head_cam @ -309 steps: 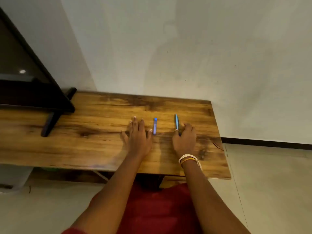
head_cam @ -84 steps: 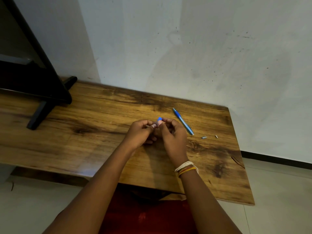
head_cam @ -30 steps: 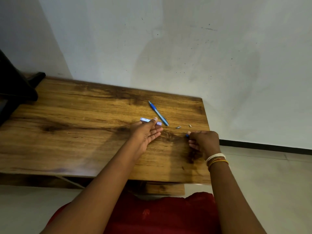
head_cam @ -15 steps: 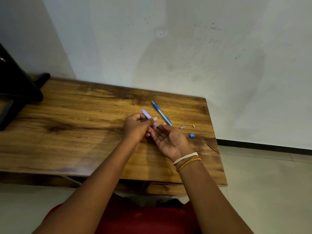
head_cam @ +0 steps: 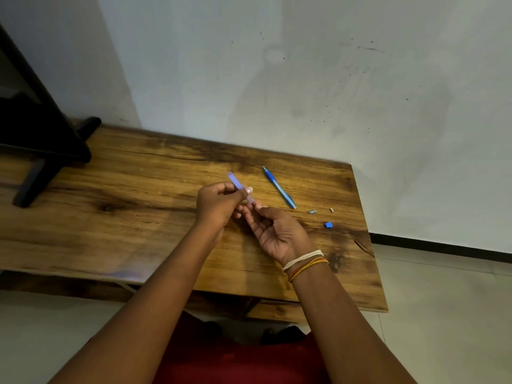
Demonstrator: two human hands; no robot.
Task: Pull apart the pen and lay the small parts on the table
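My left hand grips a pale blue pen barrel tilted over the wooden table, its upper end pointing up and left. My right hand lies palm up just below the barrel's lower end, fingertips at that end; whether they pinch it I cannot tell. A whole blue pen lies on the table to the right of the hands. Further right lie a small silvery tip, a tiny pale piece and a small blue cap piece.
A black stand with a slanted leg sits at the table's left end. A grey wall rises right behind the table. The table's right edge drops to a tiled floor.
The right hand left the small blue piece on the table at the right and came back palm up under the barrel, which the left hand lifted off the table.
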